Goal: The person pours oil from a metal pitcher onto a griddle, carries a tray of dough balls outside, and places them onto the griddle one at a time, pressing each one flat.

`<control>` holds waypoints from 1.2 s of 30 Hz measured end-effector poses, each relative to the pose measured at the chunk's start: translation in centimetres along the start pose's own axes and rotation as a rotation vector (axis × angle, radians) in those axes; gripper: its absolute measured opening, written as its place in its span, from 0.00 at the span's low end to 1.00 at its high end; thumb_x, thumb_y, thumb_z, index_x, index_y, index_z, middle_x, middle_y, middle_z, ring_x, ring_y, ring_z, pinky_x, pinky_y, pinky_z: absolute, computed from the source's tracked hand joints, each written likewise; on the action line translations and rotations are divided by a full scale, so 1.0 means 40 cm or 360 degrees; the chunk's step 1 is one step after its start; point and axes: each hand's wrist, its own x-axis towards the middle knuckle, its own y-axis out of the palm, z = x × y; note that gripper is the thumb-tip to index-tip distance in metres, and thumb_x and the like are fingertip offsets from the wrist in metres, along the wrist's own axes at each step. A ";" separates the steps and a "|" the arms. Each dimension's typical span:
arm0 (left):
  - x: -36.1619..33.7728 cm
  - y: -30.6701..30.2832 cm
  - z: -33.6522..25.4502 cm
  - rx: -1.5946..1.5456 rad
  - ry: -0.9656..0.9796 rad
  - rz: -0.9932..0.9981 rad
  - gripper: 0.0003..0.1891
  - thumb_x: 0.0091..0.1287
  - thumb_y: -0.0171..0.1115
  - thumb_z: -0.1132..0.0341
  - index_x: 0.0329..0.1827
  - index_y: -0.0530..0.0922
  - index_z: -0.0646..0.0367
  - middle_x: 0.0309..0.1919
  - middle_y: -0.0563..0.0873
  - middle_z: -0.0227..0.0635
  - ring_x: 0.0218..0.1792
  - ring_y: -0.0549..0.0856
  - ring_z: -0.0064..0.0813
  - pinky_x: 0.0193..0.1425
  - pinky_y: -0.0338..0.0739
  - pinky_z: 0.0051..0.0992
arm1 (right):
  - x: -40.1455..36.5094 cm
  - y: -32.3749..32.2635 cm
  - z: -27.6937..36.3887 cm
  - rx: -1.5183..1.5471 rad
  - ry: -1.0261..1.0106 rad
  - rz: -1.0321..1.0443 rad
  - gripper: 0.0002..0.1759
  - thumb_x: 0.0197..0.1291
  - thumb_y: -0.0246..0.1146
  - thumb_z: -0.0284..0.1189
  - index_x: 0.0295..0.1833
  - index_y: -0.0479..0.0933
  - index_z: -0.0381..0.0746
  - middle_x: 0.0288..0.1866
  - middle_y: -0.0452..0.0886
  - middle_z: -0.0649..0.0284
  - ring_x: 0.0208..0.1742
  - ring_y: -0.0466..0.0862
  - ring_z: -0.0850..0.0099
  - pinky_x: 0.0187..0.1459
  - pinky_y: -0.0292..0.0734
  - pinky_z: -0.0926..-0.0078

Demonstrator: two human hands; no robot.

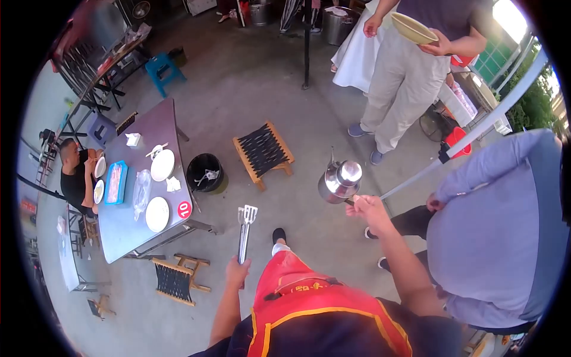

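Note:
My left hand (pixel 238 272) is closed around the handles of metal tongs (pixel 245 232), which point away from me with their slotted ends up. Out to the right, my right hand (pixel 369 212) grips the handle of a shiny metal kettle (pixel 339 183); its thin spout points away from me. Both things are held above the concrete floor. A red apron (pixel 297 285) with yellow trim covers my front.
A table (pixel 134 232) with plates, a blue tray (pixel 116 182) and a seated person (pixel 74 172) is at left. Stools (pixel 263 152) and a black bin (pixel 205 172) stand on the floor. Two people are close at right, one holding a bowl (pixel 413 28). A slanted pole (pixel 476 131) crosses there.

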 end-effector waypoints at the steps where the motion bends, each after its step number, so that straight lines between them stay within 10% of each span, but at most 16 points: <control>1: 0.071 0.007 -0.027 0.0027 0.0001 0.0006 0.18 0.55 0.64 0.55 0.32 0.73 0.64 0.20 0.81 0.38 0.20 0.83 0.30 0.27 0.77 0.31 | 0.063 0.013 0.024 0.0012 -0.0031 -0.0065 0.19 0.64 0.55 0.33 0.21 0.68 0.36 0.31 0.78 0.57 0.34 0.80 0.70 0.42 0.78 0.72; 20: 1.019 -0.004 -0.887 -0.0946 -0.0314 -0.0292 0.15 0.57 0.65 0.61 0.32 0.74 0.66 0.20 0.81 0.35 0.17 0.79 0.23 0.20 0.73 0.24 | 1.434 0.047 0.623 -0.0124 -0.0106 -0.0068 0.20 0.64 0.55 0.36 0.23 0.68 0.35 0.32 0.80 0.54 0.35 0.82 0.69 0.41 0.81 0.71; 28: 1.417 -0.037 -1.019 -0.1131 -0.0571 -0.0544 0.14 0.56 0.65 0.63 0.32 0.74 0.67 0.18 0.80 0.35 0.16 0.79 0.23 0.18 0.74 0.24 | 2.141 0.232 0.871 -0.0125 -0.0061 0.0222 0.19 0.64 0.55 0.35 0.22 0.68 0.35 0.32 0.80 0.53 0.33 0.83 0.67 0.40 0.82 0.70; 32: 1.814 -0.167 -1.078 -0.1509 -0.0510 -0.0445 0.14 0.56 0.65 0.63 0.33 0.74 0.66 0.19 0.80 0.35 0.17 0.79 0.23 0.17 0.73 0.23 | 2.445 0.352 0.965 -0.0093 0.0008 0.0244 0.19 0.65 0.54 0.34 0.23 0.68 0.34 0.32 0.79 0.53 0.34 0.83 0.67 0.39 0.82 0.71; 36: 2.113 -0.523 -1.515 -0.1101 -0.0367 -0.0461 0.16 0.59 0.64 0.59 0.35 0.74 0.66 0.21 0.81 0.34 0.17 0.78 0.21 0.20 0.72 0.23 | 2.724 0.514 1.121 -0.0135 -0.0050 0.0259 0.19 0.65 0.54 0.35 0.24 0.69 0.34 0.31 0.79 0.55 0.32 0.83 0.68 0.37 0.82 0.72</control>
